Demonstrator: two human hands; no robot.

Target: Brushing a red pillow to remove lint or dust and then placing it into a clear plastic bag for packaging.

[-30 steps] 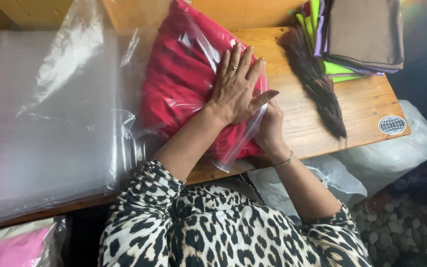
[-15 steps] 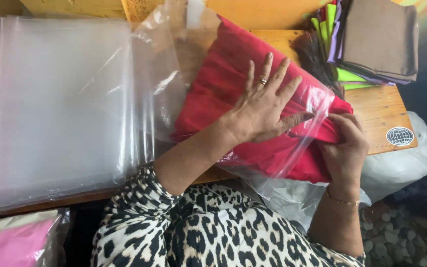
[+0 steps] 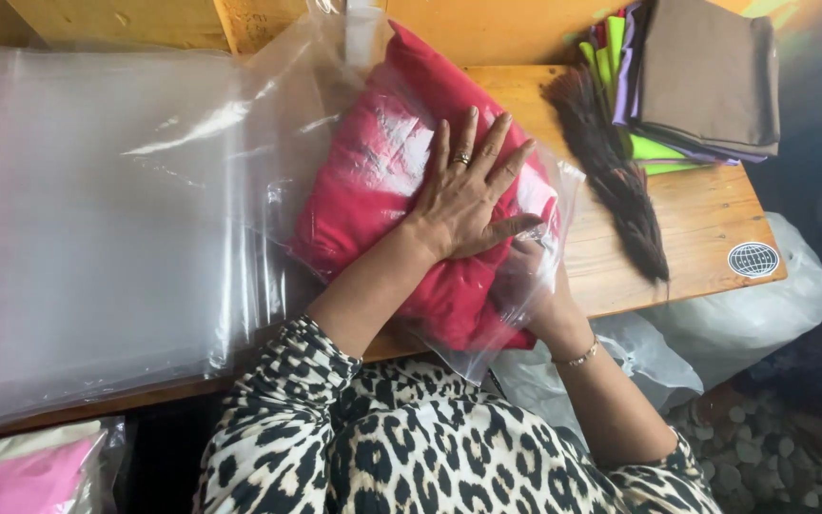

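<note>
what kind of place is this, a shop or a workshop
Probably a small garment packing spot: a stack of clear plastic bags on a wooden table, folded cloth pile, and a red garment being bagged.

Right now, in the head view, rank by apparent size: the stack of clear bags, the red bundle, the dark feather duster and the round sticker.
1. stack of clear bags, by far the largest.
2. red bundle, partly hidden under the left hand.
3. dark feather duster.
4. round sticker.

The red garment in its clear bag [image 3: 382, 205] sits further left on the desk [image 3: 687, 214] now; the right hand [image 3: 535, 286] is tucked under the bag's lower edge.
</note>
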